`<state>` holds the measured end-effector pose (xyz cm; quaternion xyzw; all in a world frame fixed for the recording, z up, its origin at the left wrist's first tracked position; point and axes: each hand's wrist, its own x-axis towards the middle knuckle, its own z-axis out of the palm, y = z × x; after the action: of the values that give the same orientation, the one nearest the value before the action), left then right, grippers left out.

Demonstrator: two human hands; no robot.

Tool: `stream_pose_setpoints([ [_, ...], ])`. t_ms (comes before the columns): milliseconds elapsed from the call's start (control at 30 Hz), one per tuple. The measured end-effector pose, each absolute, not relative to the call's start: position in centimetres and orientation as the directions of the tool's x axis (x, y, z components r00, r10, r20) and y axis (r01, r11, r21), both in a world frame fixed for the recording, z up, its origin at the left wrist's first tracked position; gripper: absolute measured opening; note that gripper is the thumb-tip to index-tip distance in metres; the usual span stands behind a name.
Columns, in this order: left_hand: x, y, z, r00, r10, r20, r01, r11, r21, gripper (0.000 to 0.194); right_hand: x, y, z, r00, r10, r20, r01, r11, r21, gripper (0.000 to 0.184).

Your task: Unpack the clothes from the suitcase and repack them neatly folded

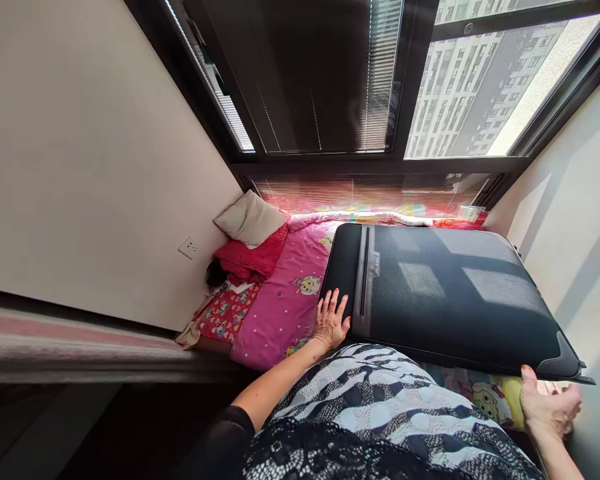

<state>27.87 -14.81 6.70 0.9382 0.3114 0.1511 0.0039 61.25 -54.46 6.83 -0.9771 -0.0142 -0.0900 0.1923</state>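
Note:
A large dark suitcase (440,293) lies flat on the bedding of the window ledge, with a grey zipped strip across its left part. My left hand (331,323) rests on the suitcase's near left corner, palm down and fingers spread. At the near right corner, my right hand (550,403) has its thumb up against the suitcase's edge. Its other fingers curl beneath that corner and are partly hidden. Under the suitcase is a pink quilt (280,313) with cartoon sheep.
A beige cushion (253,219) and a red cloth (260,257) are piled by the left wall. A dark-framed window (400,160) rises behind the ledge. The right wall (575,267) stands close to the suitcase. A curtain (80,343) hangs at the left.

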Motion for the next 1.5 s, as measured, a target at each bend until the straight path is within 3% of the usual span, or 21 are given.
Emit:
stream_pose_setpoints([
  [100, 27.7, -14.9, 6.7, 0.761, 0.578, 0.294, 0.577, -0.811, 0.098, 0.072, 63.5, -54.1, 9.8, 0.96, -0.081, 0.269, 0.077, -0.845, -0.529, 0.097],
  [200, 27.6, -14.8, 6.6, 0.768, 0.564, 0.303, 0.57, -0.818, 0.08, 0.072, 67.0, -52.8, 12.2, 0.94, -0.001, 0.34, 0.197, -0.814, -0.546, 0.092],
  [300, 27.3, -14.6, 6.5, 0.773, 0.549, 0.318, 0.563, -0.825, 0.054, 0.07, 70.1, -51.3, 13.1, 0.948, 0.025, 0.318, 0.203, -0.817, -0.54, 0.087],
  [500, 26.8, -14.3, 5.9, 0.761, 0.536, 0.367, 0.541, -0.835, 0.098, 0.067, 71.6, -49.0, 12.5, 0.988, 0.149, -0.037, 0.124, -0.919, -0.375, 0.085],
  [567, 26.7, -14.4, 5.8, 0.758, 0.541, 0.363, 0.538, -0.834, 0.12, 0.068, 71.4, -48.8, 12.4, 0.983, 0.162, -0.084, 0.125, -0.934, -0.334, 0.085],
  [733, 26.5, -14.6, 5.7, 0.755, 0.577, 0.312, 0.557, -0.815, 0.159, 0.068, 71.2, -49.0, 13.0, 0.983, 0.168, -0.069, 0.14, -0.944, -0.299, 0.079],
  [900, 26.1, -14.4, 5.7, 0.766, 0.571, 0.296, 0.57, -0.816, 0.1, 0.069, 72.0, -49.6, 13.0, 0.961, 0.243, -0.134, 0.214, -0.957, -0.195, 0.079],
  [1100, 25.9, -14.0, 6.0, 0.774, 0.589, 0.233, 0.593, -0.803, 0.059, 0.068, 72.3, -49.9, 11.8, 0.935, 0.352, -0.035, 0.349, -0.934, -0.071, 0.08],
  [1500, 26.7, -14.6, 8.0, 0.745, 0.662, 0.083, 0.662, -0.749, 0.03, 0.07, 72.5, -51.4, 11.1, 0.894, 0.449, 0.012, 0.447, -0.886, -0.125, 0.088],
])
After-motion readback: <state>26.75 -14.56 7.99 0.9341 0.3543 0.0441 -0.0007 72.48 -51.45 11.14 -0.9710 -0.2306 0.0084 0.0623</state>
